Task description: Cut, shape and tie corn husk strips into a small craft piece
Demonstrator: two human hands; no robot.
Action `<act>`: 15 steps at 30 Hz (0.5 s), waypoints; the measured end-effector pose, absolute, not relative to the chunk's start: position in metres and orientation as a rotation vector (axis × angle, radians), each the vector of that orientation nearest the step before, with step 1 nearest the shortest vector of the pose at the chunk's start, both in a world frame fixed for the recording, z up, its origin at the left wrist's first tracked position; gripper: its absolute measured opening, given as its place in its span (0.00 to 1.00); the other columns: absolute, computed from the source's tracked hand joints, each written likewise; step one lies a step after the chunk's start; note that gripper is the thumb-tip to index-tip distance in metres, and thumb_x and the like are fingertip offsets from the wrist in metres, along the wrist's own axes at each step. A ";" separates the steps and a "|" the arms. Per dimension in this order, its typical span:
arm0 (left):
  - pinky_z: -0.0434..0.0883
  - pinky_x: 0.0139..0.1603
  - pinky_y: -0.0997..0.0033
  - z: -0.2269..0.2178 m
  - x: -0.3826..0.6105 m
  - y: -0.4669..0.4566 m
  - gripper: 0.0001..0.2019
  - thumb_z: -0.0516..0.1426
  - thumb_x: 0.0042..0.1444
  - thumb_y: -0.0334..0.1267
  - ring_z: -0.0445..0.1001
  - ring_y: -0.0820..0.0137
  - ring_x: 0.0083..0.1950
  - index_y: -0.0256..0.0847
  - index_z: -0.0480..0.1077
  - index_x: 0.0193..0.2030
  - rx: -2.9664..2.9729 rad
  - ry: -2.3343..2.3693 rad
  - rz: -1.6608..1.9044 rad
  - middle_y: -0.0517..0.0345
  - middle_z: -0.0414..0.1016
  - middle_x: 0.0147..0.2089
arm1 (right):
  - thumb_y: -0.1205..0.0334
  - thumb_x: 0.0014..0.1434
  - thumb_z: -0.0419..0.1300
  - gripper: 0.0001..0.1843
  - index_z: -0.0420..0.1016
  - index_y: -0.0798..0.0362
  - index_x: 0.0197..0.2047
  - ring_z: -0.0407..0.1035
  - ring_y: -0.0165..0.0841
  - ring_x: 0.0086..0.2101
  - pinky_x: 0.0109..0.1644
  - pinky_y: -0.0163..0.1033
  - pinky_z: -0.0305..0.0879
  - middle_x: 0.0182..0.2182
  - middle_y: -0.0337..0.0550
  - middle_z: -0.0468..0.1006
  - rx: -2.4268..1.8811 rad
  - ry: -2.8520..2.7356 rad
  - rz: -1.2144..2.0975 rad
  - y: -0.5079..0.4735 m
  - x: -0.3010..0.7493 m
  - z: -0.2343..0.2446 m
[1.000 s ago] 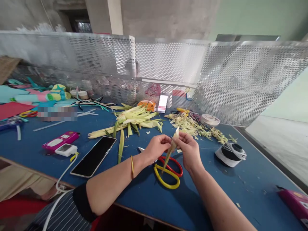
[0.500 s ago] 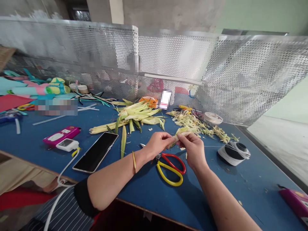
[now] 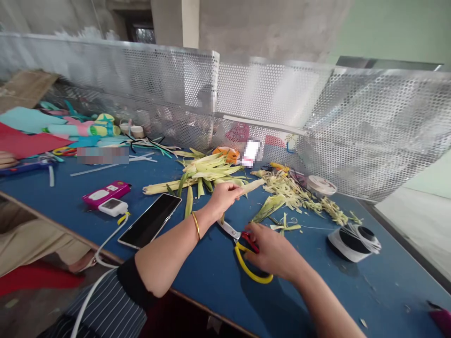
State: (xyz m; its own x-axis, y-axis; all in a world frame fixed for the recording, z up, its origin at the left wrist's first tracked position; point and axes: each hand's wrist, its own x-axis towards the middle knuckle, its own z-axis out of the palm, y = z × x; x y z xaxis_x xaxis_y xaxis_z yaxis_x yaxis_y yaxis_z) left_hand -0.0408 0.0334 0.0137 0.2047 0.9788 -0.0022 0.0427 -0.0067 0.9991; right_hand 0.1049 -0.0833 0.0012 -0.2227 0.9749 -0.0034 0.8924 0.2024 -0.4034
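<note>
R hand (image 3: 271, 251), lower ctr-right of frame, has fingers curled on red handle of scissors (image 3: 232, 232), blades pointing upper L. Thread spool (image 3: 352, 243) on blue table (image 3: 213, 274), right side. Phone (image 3: 151, 220) left of ctr. L hand (image 3: 223, 199), mid-frame, pinches pale husk strip (image 3: 252, 187). Husk pile (image 3: 211, 166) upper ctr; perforated screen (image 3: 268, 89) behind, across top.

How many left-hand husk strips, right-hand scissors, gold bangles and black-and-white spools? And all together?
Pale flat husk strip, left hand: 1
Metal scissors with red and yellow handles, right hand: 1
Round gold bangle: 1
Black-and-white thread spool: 1
Total: 4
</note>
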 end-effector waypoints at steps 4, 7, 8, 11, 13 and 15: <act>0.51 0.22 0.75 0.012 -0.045 0.041 0.07 0.61 0.49 0.37 0.54 0.80 0.18 0.37 0.73 0.25 1.263 1.098 1.075 0.65 0.64 0.19 | 0.67 0.49 0.56 0.24 0.71 0.55 0.51 0.73 0.43 0.40 0.37 0.39 0.59 0.43 0.52 0.76 -1.919 -2.417 0.266 -0.091 0.089 -0.004; 0.53 0.23 0.76 0.009 -0.047 0.045 0.07 0.62 0.47 0.39 0.58 0.79 0.20 0.37 0.74 0.25 1.247 1.121 1.102 0.63 0.66 0.20 | 0.70 0.47 0.55 0.26 0.72 0.55 0.51 0.73 0.43 0.37 0.34 0.39 0.57 0.39 0.52 0.76 -1.970 -2.470 0.227 -0.090 0.086 -0.006; 0.54 0.23 0.76 0.009 -0.048 0.047 0.08 0.62 0.47 0.39 0.59 0.78 0.21 0.37 0.75 0.25 1.249 1.125 1.121 0.62 0.66 0.20 | 0.71 0.46 0.55 0.26 0.72 0.56 0.51 0.73 0.42 0.36 0.34 0.39 0.57 0.40 0.52 0.76 -1.986 -2.457 0.219 -0.089 0.086 -0.006; 0.55 0.24 0.76 0.009 -0.052 0.051 0.09 0.61 0.46 0.41 0.61 0.77 0.22 0.37 0.75 0.25 1.276 1.129 1.222 0.62 0.66 0.20 | 0.72 0.47 0.56 0.29 0.71 0.54 0.54 0.73 0.40 0.34 0.34 0.38 0.58 0.39 0.50 0.78 -1.966 -2.253 0.353 -0.085 0.088 -0.007; 0.55 0.25 0.76 0.011 -0.056 0.054 0.10 0.61 0.46 0.42 0.60 0.77 0.22 0.37 0.74 0.23 1.284 1.137 1.321 0.63 0.65 0.19 | 0.68 0.51 0.57 0.28 0.70 0.49 0.57 0.71 0.37 0.33 0.35 0.38 0.60 0.35 0.45 0.78 -1.838 -1.985 0.555 -0.082 0.093 -0.007; 0.56 0.25 0.75 0.013 -0.060 0.057 0.11 0.61 0.47 0.43 0.60 0.77 0.23 0.37 0.74 0.23 1.277 1.150 1.413 0.64 0.65 0.19 | 0.60 0.54 0.58 0.27 0.69 0.48 0.58 0.68 0.35 0.29 0.34 0.38 0.61 0.31 0.40 0.77 -1.654 -1.680 0.788 -0.079 0.100 -0.006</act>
State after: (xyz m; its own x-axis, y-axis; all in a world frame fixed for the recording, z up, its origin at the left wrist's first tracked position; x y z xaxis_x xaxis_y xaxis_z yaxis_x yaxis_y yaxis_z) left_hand -0.0601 0.0571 0.0129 -0.0785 0.9813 0.1759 -0.0266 -0.1784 0.9836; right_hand 0.0997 -0.0786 -0.0064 0.0013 0.9994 0.0344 0.6125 0.0264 -0.7901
